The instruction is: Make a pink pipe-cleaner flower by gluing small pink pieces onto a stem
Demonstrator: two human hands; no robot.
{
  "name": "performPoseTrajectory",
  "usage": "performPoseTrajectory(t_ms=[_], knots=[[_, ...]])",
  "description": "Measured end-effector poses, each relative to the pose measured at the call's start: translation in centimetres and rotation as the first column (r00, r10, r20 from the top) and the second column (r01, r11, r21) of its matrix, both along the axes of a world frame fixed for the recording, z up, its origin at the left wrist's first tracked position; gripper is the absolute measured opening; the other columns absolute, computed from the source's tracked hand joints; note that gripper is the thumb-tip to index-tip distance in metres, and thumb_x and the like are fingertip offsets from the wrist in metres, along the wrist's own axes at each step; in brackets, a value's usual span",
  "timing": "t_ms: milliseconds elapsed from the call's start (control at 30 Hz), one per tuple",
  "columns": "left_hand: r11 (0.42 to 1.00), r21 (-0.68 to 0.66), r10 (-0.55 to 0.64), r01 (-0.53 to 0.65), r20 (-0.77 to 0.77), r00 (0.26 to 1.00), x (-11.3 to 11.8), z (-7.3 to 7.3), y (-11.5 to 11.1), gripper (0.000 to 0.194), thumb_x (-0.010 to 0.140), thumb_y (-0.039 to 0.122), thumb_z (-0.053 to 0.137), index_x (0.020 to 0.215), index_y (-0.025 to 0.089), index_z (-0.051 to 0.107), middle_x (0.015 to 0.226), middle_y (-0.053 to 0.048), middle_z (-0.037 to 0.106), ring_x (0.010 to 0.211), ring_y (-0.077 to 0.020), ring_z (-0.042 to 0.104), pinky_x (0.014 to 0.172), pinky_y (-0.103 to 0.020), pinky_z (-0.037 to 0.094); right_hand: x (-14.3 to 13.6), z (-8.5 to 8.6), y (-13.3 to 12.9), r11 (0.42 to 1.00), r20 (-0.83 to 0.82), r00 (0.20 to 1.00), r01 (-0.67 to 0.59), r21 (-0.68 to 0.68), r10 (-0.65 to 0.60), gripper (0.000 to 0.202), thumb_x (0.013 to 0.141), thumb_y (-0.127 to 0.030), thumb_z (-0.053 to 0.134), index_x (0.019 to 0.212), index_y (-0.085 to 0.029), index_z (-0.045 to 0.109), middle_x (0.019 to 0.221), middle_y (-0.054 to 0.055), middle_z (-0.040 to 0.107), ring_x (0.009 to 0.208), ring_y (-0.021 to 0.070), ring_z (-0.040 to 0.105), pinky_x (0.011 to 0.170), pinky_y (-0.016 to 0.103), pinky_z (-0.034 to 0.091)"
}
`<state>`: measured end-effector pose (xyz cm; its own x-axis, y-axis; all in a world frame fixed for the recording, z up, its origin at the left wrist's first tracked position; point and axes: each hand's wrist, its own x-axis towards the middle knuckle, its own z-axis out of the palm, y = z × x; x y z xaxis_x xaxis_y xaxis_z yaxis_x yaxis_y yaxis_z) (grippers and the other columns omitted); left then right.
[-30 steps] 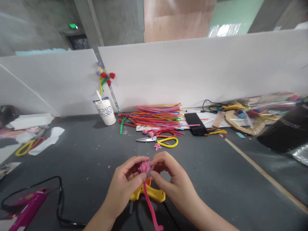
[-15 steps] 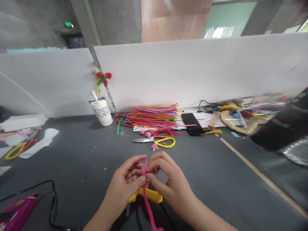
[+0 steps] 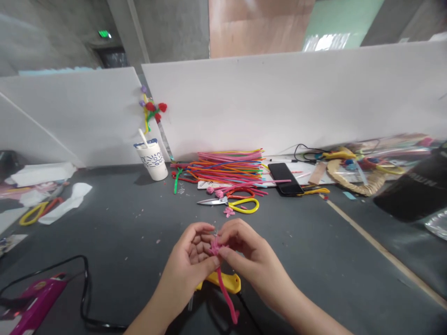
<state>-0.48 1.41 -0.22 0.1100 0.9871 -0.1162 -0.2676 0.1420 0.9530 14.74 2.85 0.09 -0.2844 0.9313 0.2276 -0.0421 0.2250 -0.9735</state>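
Head view, obs. from my remote station: 2 bare hands in shot at ctr., both raised over the near part of the dark bench (image 3: 157,218). Item in hand is a pink fuzzy flower (image 3: 214,247), located btwn the 2 hands, its pink stem (image 3: 226,295) hanging down and curling at the lower end.

L hand (image 3: 190,260): grasping; thumb on the flower's base, index finger raised, remaining fingers curled behind the petals. R hand (image 3: 249,251): thumb + index finger pinching the petals from the R side. Exact fingertip contact there I can't make out; petals partly covered.

Below the hands I note a yellow glue gun (image 3: 225,281), partly hidden by L hand, w/ the stem crossing in front of it. Beyond the hands: loose pink petal piece (image 3: 228,212), just beside scissors (image 3: 240,205) w/ 1 red and 1 yellow handle loop. Behind those, a multicolored stack of pipe cleaners (image 3: 226,167); to its R, a black phone (image 3: 285,179), screen up.

Far L of the stack, I log a white patterned cup (image 3: 152,162), upright, near the white partition (image 3: 279,102). Near L corner: magenta tool (image 3: 42,300) and black cable (image 3: 85,288), both well apart from the hands.
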Motion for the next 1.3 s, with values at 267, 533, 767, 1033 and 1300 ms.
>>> performPoseTrajectory(t_ms=[267, 533, 767, 1033, 1300], knots=[[0.998, 0.012, 0.068, -0.067, -0.079, 0.995, -0.3, -0.5, 0.2, 0.044, 0.059, 0.012, 0.08, 0.098, 0.021, 0.063, 0.087, 0.0, 0.064, 0.065, -0.0107, 0.062, 0.059, -0.021, 0.053, -0.1, 0.0, 0.1, 0.993, -0.159, 0.986, -0.063, -0.105, 0.045, 0.008, 0.075, -0.021, 0.065, 0.075, -0.021, 0.058, 0.088, 0.002, 0.056, 0.08, 0.0157, 0.058, 0.072, 0.028, 0.049], [0.997, -0.066, -0.051, 0.044, -0.115, 0.992, -0.5, -0.1, 0.3, 0.026, 0.061, 0.024, 0.083, 0.078, 0.017, 0.065, 0.063, 0.002, 0.065, 0.053, -0.0111, 0.059, 0.051, -0.022, 0.051, 0.1, -0.2, 0.0, 1.0, 0.034, 0.999, -0.013, 0.017, 0.012, 0.014, 0.074, -0.01, 0.059, 0.081, -0.022, 0.057, 0.09, 0.0, 0.057, 0.08, 0.0144, 0.058, 0.071, 0.027, 0.048], [0.995, -0.104, -0.017, 0.009, -0.076, 0.997, 0.0, 0.5, -0.1, 0.028, 0.062, 0.024, 0.083, 0.076, 0.017, 0.059, 0.054, 0.005, 0.062, 0.046, -0.0092, 0.058, 0.046, -0.018, 0.046, 0.1, 0.0, -0.2, 0.999, 0.018, 0.999, -0.031, -0.011, 0.031, 0.011, 0.075, -0.012, 0.058, 0.08, -0.022, 0.057, 0.089, 0.001, 0.058, 0.084, 0.0155, 0.059, 0.076, 0.028, 0.048], [0.99, -0.13, -0.06, 0.051, -0.066, 0.996, -0.1, 0.4, 0.1, 0.038, 0.062, 0.022, 0.081, 0.082, 0.021, 0.049, 0.062, 0.007, 0.063, 0.042, -0.0087, 0.058, 0.041, -0.018, 0.046, 0.1, 0.2, -0.1, 0.997, -0.044, 0.998, -0.044, -0.058, 0.042, 0.009, 0.076, -0.016, 0.062, 0.077, -0.022, 0.056, 0.086, 0.001, 0.058, 0.082, 0.0162, 0.059, 0.075, 0.029, 0.048], [0.999, 0.019, -0.042, 0.05, -0.311, 0.95, -0.5, -0.6, 0.3, 0.025, 0.064, 0.025, 0.075, 0.072, 0.02, 0.052, 0.056, 0.009, 0.051, 0.043, -0.0068, 0.045, 0.042, -0.018, 0.038, 0.0, -0.1, 0.2, 0.99, -0.169, 0.985, -0.061, -0.126, 0.039, 0.013, 0.075, -0.021, 0.068, 0.077, -0.021, 0.055, 0.085, 0.0, 0.058, 0.079, 0.0151, 0.058, 0.074, 0.028, 0.048]])
